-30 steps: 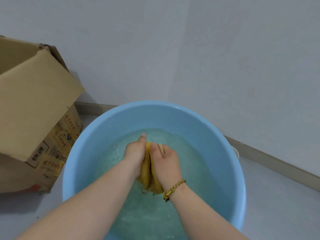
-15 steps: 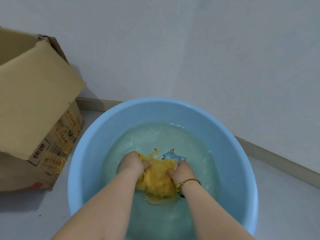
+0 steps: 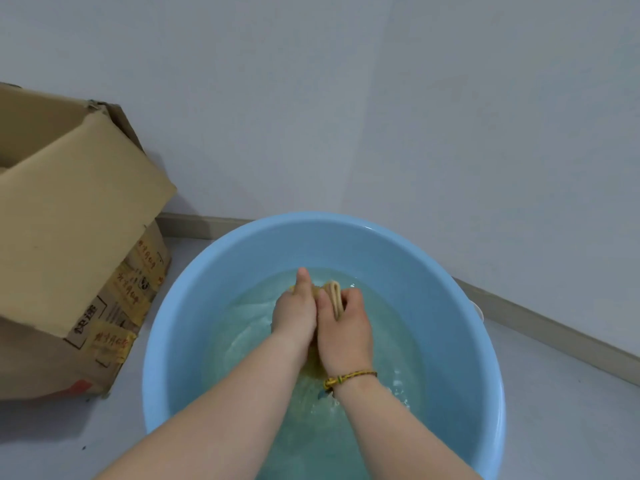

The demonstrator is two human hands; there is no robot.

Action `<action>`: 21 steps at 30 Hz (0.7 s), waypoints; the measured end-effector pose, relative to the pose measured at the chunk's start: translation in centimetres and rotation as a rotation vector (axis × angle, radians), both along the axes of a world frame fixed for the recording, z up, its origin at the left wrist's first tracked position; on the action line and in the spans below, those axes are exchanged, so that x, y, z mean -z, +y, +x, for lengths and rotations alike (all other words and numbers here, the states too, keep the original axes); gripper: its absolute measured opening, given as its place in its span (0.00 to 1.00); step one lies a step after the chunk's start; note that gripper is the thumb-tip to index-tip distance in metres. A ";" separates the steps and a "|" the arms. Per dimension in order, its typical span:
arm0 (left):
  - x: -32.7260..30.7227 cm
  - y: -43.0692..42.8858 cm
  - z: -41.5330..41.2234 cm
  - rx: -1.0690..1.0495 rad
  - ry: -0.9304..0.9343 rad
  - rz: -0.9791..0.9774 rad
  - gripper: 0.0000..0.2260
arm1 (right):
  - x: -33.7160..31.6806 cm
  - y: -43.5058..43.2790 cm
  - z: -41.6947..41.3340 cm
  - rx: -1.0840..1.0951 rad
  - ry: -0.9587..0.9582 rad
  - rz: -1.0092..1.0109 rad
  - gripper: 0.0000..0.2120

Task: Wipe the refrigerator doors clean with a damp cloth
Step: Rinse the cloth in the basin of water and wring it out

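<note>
A round light-blue basin [image 3: 460, 306] stands on the floor, partly filled with slightly cloudy water. Over the water, my left hand [image 3: 294, 313] and my right hand [image 3: 346, 330] are pressed side by side, both gripping a bunched yellow cloth [image 3: 335, 295]. Only a folded edge of the cloth shows above my right fingers, and a bit hangs below my wrists. My right wrist wears a yellow braided bracelet [image 3: 349, 376]. No refrigerator is in view.
An open cardboard box [image 3: 79, 237] with yellow tape stands on the floor left of the basin. Grey walls meet in a corner behind the basin, with a baseboard [image 3: 554, 327] running along the floor. Grey floor lies to the right.
Half a second ago my hands were apart, holding the cloth spread in the water. Now they have come together and lifted forward, bunching the cloth between them.
</note>
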State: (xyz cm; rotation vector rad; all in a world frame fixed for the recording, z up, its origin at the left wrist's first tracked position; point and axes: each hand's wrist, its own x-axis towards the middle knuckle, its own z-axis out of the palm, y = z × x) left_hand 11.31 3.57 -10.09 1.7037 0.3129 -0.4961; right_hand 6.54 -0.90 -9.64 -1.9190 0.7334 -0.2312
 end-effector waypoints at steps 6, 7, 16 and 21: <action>-1.5 0.0 -1.1 -0.026 -0.142 0.092 0.24 | -1.0 0.0 -0.2 0.004 -0.051 0.022 0.14; -1.2 0.3 -0.6 -0.054 -0.119 0.055 0.24 | -1.2 0.8 -0.8 -0.030 -0.081 -0.008 0.16; -1.2 0.2 -3.0 -0.054 0.071 -0.349 0.18 | -1.0 -2.5 -0.3 0.003 -0.140 0.023 0.17; -1.1 1.1 -2.9 -0.043 -0.013 -0.563 0.24 | -0.9 -0.7 -2.1 -0.410 -0.297 -0.292 0.10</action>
